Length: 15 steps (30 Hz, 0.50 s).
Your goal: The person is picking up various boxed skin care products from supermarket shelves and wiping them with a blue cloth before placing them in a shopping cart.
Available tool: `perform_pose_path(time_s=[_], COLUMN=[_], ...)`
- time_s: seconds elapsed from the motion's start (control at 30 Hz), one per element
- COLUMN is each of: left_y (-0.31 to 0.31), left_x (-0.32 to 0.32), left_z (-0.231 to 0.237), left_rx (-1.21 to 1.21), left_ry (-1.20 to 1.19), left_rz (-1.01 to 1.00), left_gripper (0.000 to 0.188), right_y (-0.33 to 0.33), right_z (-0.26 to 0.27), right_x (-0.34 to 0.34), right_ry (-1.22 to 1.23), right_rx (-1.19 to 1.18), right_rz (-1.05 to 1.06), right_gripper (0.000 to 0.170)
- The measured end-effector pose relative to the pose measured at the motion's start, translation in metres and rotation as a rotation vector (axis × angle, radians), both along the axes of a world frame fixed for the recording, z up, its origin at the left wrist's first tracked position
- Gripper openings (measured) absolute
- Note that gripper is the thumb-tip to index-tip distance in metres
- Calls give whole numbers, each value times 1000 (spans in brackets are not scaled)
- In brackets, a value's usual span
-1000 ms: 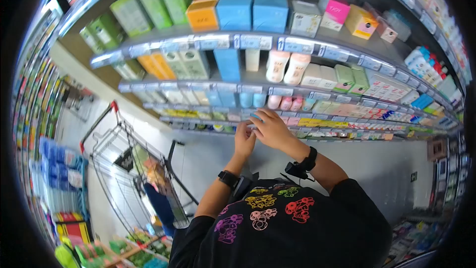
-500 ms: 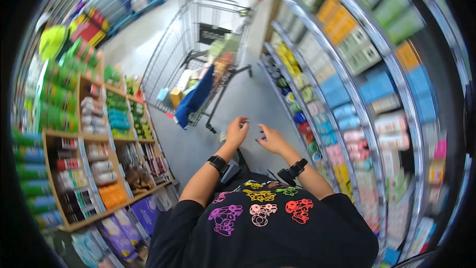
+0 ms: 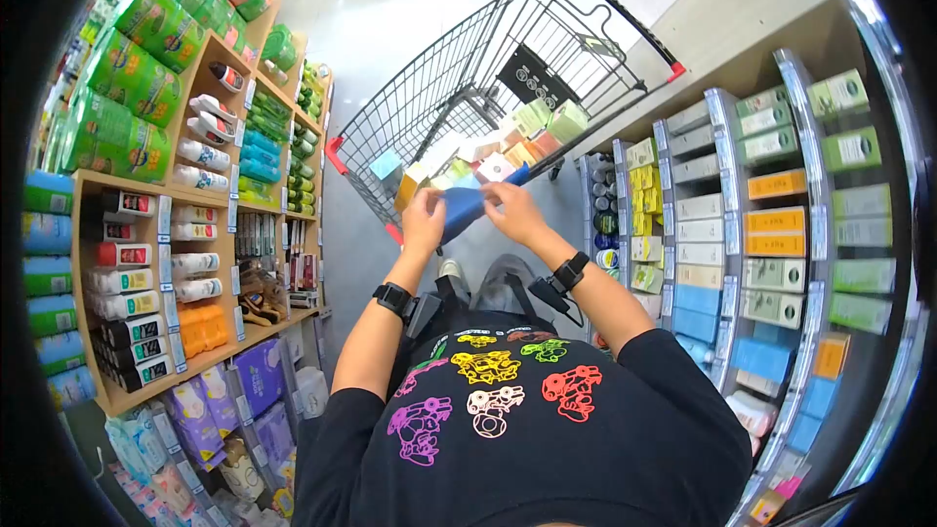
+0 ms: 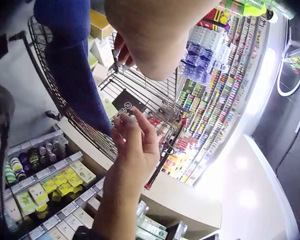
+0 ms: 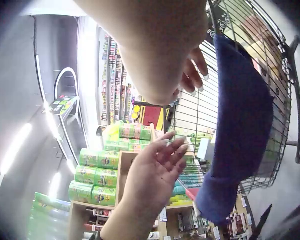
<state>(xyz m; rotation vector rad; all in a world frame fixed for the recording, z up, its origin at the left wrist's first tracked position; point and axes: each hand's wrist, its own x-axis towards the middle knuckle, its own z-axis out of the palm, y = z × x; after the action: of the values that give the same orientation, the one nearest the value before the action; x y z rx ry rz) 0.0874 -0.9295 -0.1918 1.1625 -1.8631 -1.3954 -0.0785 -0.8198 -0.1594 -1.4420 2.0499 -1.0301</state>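
Note:
A dark blue cloth (image 3: 462,213) is draped over the rim of the shopping cart (image 3: 429,83). My left hand (image 3: 423,222) and right hand (image 3: 517,216) are on either side of it, fingertips right at its edges in the head view. In the right wrist view, the fingers of the left hand (image 5: 160,167) are loosely bent beside the blue cloth (image 5: 242,120), with nothing between them. The left wrist view shows the right hand (image 4: 132,155) with lightly bent fingers close to the cloth (image 4: 72,75).
Boxes (image 3: 498,161) lie inside the cart. Wooden shelves (image 3: 156,385) with bottles and green packs (image 3: 122,127) line the left side. To the right, tilted in view, is a shelf rack (image 3: 717,283) of boxed goods.
The view has turned from the shelf to the cart. Both hands, earlier held up before the shelf, now reach the cart's near end beside the blue cloth.

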Motion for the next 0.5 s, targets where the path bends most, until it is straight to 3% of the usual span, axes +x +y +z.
perform_pose_path(time_s=[0.07, 0.17, 0.2, 0.3, 0.33, 0.43, 0.47, 0.5], left_y=[-8, -15, -17, -21, -20, -14, -11, -12], left_x=[-14, -45, -55, -85, -92, -115, -120, -127], left_z=[-18, -49, -62, -83, -124, -166, -172, -155], left_rx=[33, 86, 140, 375, 442, 666, 697, 807], left_ry=[-69, -168, -153, -265, -249, -297, -277, -266], left_rz=[-52, -95, -73, 15, 26, 129, 180, 213], left_gripper=[21, 27, 32, 34, 38, 38, 41, 44], right_y=[-22, -56, -68, -98, -106, -118, -119, -125], right_z=[-8, -21, -30, -99, -105, -125, -135, -137], right_x=[-27, -68, -84, -119, -127, -129, -129, -130], right_ry=[59, 91, 44, 136, 133, 245, 286, 290], right_rx=[-16, 233, 357, 586, 629, 790, 840, 924], right_rz=[-1, 14, 84, 211, 300, 331, 347, 406], right_gripper=[30, 38, 49, 57, 75, 94, 79, 88])
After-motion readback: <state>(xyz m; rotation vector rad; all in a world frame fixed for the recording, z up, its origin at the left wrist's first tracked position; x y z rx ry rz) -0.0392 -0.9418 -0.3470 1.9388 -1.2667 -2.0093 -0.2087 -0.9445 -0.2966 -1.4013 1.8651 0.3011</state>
